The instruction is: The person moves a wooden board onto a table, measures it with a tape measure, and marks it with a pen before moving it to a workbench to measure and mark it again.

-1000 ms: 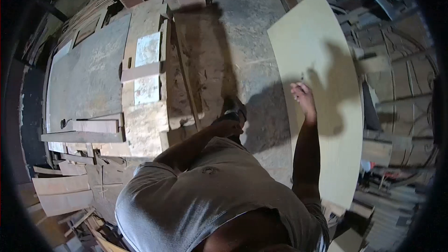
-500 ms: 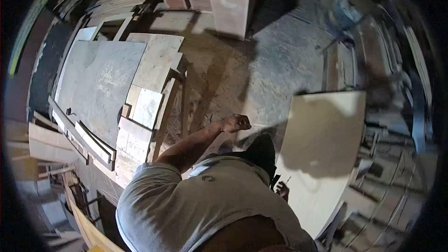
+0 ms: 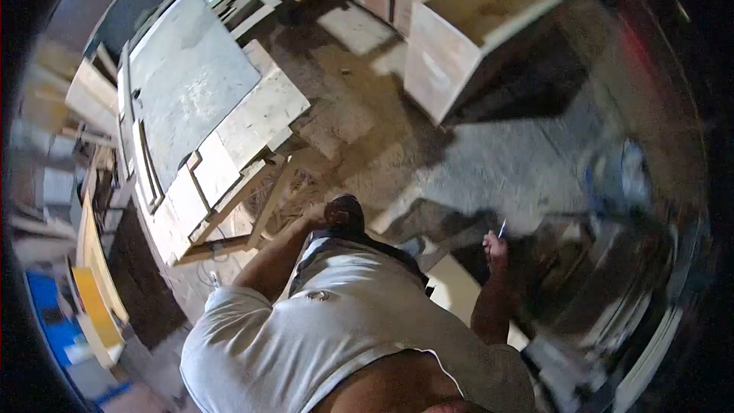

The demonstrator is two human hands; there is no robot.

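While the right hand (image 3: pixel 495 248) has its grip closed round a thin pencil (image 3: pixel 502 229), tip up, over the pale board (image 3: pixel 457 291) at near right, the left hand (image 3: pixel 313 216) hangs blurred beside the shoe (image 3: pixel 344 213); whether its grip is open cannot be told. Judging from this, the pencil is best pinched low and firm, tip away from the body, feet clear of the worktop (image 3: pixel 191 84) at far left.

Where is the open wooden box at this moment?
In the head view, the box stands on the floor at the upper right, beyond the right hand, which holds a thin stick.
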